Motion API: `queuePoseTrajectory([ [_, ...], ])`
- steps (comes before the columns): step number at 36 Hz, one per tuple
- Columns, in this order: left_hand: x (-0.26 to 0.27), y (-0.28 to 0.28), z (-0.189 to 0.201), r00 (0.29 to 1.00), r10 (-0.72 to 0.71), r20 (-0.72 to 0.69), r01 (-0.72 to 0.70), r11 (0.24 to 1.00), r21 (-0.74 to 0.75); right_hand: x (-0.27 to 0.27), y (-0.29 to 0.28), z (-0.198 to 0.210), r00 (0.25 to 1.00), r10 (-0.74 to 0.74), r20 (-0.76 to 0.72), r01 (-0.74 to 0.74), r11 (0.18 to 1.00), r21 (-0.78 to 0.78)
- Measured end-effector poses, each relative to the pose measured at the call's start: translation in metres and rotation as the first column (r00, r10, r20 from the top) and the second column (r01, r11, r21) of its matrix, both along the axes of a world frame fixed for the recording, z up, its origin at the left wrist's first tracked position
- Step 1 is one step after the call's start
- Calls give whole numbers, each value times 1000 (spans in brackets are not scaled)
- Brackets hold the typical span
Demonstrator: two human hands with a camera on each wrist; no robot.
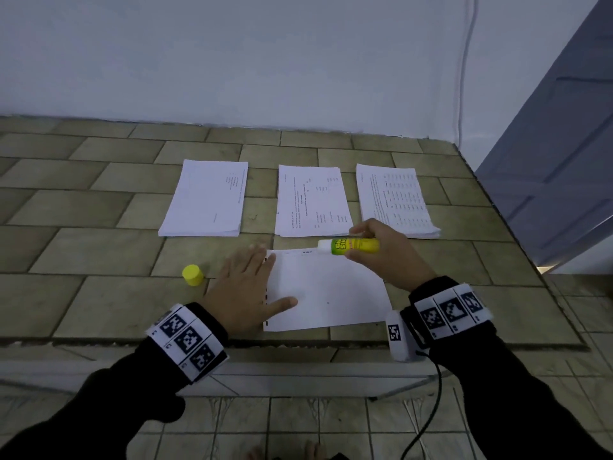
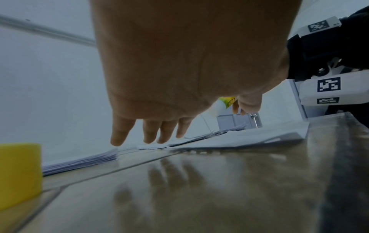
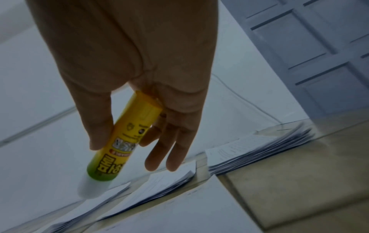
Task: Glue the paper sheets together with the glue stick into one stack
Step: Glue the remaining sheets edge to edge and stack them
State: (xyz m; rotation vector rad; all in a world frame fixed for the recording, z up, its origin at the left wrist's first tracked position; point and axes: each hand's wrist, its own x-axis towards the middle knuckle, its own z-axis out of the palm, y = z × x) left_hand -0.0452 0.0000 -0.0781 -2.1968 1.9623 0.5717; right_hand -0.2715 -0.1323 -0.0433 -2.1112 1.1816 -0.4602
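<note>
Plain white wall (image 1: 265, 54) behind, w/ a thin cable (image 1: 464, 78) running down it at right. Grey-blue panelled door (image 1: 564, 161) on the right side, a strip of light at its foot. Work surface is a table (image 1: 83, 247) w/ a glossy brick-pattern top in olive-tan; floor (image 1: 298, 423) below is pale square tile w/ dark grout. Light is dim, cool, bluish overall.
</note>
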Motion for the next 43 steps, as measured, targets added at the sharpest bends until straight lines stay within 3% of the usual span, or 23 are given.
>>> queuePoseTrajectory([
  [4, 3, 1, -4, 999, -32, 37, 29, 996, 88, 12, 2, -3, 999, 32, 19, -32, 999, 10],
  [13, -4, 11, -9, 997, -37, 65, 32, 997, 74, 32, 7, -8, 993, 15, 113, -16, 1000, 3],
  [28, -12, 12, -25, 996, 88, -3, -88, 992, -95, 67, 18, -6, 983, 51, 176, -58, 998, 36],
  [33, -9, 9, -42, 994, 79, 79, -65, 983, -172, 82, 15, -8, 987, 84, 136, -88, 996, 28],
  [43, -4, 11, -59, 996, 78, 47, -62, 959, -276, 108, 16, -12, 992, 125, 31, -124, 992, -23],
])
